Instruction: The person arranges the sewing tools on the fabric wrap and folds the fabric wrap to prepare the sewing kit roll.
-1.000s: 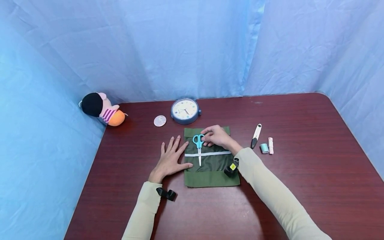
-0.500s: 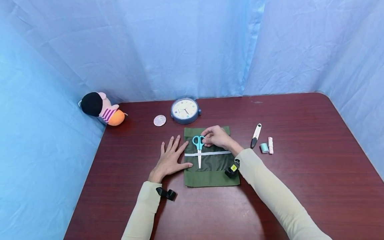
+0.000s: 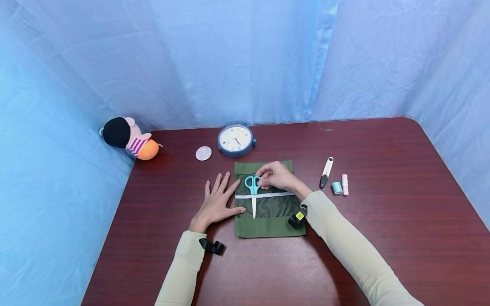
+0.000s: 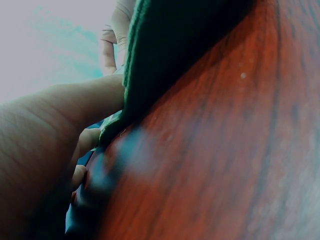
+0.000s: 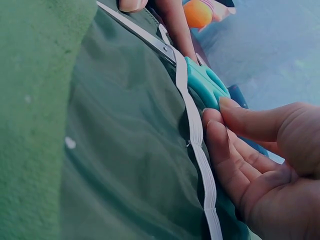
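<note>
Scissors (image 3: 254, 191), one pair: sliding toward the near side of the green cloth (image 3: 268, 229) since the earlier frames, the right hand (image 3: 277, 177) moving with them. Right fingers: nearly closed, pinching one handle loop between thumb and fingertips. Left hand (image 3: 217, 206): spreading its fingers wide, gripping nothing, thumb and index resting on the cloth's edge. How firmly that thumb is pressing, the blurred left wrist view is leaving uncertain. White elastic band (image 5: 196, 125): running beside the right fingertips, passing over the scissors. Handling, as judged: the slide is calling for blades kept flat and straight, a light pinch, and a steady left hand so the fabric is not bunching.

Materials: smooth turquoise loops; tapering metal blades; narrow ribbed elastic; thin cloth, wrinkling between thicker matte flaps. Well right of the right fingers: a slim white tool (image 3: 326, 172) with dark end, a cylindrical spool (image 3: 337, 188), a pink-patterned strip (image 3: 345, 185), all lying flat-side or tipped. Beyond the left fingertips: a pale disc (image 3: 203, 153), a round blue-rimmed clock (image 3: 235, 140), and, farthest, a soft plush toy (image 3: 135, 140).
</note>
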The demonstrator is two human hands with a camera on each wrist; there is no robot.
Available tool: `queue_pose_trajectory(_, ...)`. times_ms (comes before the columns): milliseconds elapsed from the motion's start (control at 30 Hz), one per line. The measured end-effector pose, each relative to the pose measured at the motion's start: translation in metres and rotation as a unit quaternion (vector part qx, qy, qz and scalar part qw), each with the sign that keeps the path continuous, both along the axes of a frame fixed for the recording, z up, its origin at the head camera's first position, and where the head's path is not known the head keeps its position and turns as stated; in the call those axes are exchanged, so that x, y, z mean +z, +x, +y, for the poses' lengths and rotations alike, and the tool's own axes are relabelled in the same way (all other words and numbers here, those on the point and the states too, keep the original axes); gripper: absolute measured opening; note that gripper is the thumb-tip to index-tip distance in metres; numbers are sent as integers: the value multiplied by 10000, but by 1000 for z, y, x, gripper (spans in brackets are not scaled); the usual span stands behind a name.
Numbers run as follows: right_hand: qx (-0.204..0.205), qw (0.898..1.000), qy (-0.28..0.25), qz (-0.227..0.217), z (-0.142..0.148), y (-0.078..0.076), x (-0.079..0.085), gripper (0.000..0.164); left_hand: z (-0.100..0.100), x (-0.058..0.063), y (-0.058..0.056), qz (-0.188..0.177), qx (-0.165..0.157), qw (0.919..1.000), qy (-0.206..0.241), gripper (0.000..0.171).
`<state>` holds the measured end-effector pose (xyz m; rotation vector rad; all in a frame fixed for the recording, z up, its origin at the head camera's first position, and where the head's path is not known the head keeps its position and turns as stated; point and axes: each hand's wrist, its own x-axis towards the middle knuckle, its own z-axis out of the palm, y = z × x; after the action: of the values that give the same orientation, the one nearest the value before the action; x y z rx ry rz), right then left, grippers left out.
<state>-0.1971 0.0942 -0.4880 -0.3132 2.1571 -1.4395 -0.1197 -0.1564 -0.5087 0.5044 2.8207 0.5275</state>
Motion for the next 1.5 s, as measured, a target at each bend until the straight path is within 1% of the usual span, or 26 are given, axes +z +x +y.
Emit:
queue_pose_trajectory(367,234,9997,-28,23,3,2,3,26,0,0,-1,27,-27,10000,-49,93)
queue_pose_trajectory(600,57,10000,11,13,3,1,1,25,-1,1,0,20,-28,10000,-43,93)
queue_pose_trajectory(767,242,9996,126,45,3,0,-1,25,-1,0,0,21,-35,10000,-68,93)
queue_pose_trajectory(1000,303,9990,281,140,3,1,2,25,0,1,0,58,-35,10000,-39,93)
queue_pose_trajectory(1267,617,9966,499,205,2,3,5,25,0,0,0,49,-27,10000,6,93)
queue_pose_trajectory(1500,687,9937,766,440,1,6,6,25,0,0,0,55,-27,10000,4,93)
